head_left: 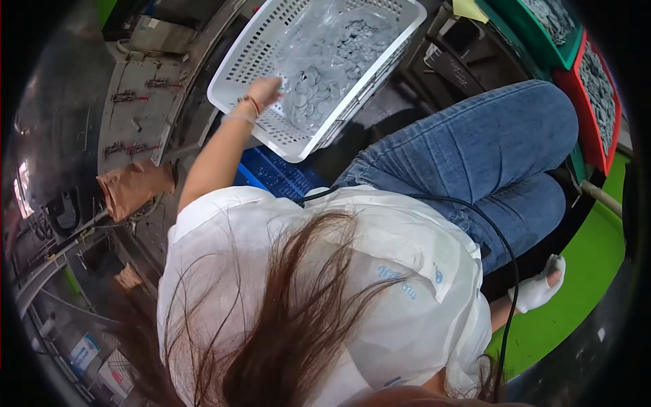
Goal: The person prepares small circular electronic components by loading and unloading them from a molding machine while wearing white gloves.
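My left hand [264,91], bare and with bands at the wrist, reaches over the near left side of a white perforated plastic basket [234,78]. Its fingers are curled closed and slightly blurred; whether they hold anything cannot be made out. Clear plastic lines the basket, and many small grey flat round pieces [313,95] lie on it, some close to this hand. Over the green surface [590,264] at the right, my right hand [540,290] wears a white glove that leaves some skin bare. Its fingers look curled in, and what lies within them is hidden.
Under the basket's near edge is a blue crate [274,169]. At the far right stand a green bin [532,30] and a red bin [610,146] with grey pieces. A black cable [505,247] crosses my lap. Machinery and a brown paper bag [135,186] are on the left.
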{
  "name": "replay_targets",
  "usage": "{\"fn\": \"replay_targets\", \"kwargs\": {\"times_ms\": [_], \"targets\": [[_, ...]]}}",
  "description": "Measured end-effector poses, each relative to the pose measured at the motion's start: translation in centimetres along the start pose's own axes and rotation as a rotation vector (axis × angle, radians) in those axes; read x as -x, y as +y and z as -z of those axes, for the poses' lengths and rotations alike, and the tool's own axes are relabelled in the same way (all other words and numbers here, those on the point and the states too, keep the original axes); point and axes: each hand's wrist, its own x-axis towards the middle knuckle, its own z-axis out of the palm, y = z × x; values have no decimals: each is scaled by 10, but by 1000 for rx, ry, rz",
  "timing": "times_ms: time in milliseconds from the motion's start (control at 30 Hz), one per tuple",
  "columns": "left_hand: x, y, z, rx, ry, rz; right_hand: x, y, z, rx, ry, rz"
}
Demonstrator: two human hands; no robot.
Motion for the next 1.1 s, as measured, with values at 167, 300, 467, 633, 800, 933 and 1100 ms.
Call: {"fn": "replay_targets", "kwargs": {"times_ms": [167, 300, 467, 633, 800, 933, 1100], "targets": [[31, -9, -66, 735, -41, 313, -1, -29, 5, 114, -80, -46], [16, 5, -77, 454, 237, 410, 4, -12, 18, -108, -46, -286], [15, 54, -109, -133, 353, -30, 33, 73, 45, 126, 55, -392], [103, 216, -168, -112, 226, -1065, 72, 107, 33, 1, 116, -663], [210, 346, -215, 53, -99, -1400, 113, 208, 12, 393, -139, -868], [247, 426, -264, -125, -165, -1674, 218, 316, 37, 718, -160, -1474], [254, 457, -288, -268, -223, -1640, 283, 353, 44, 609, -75, -1881]]}}
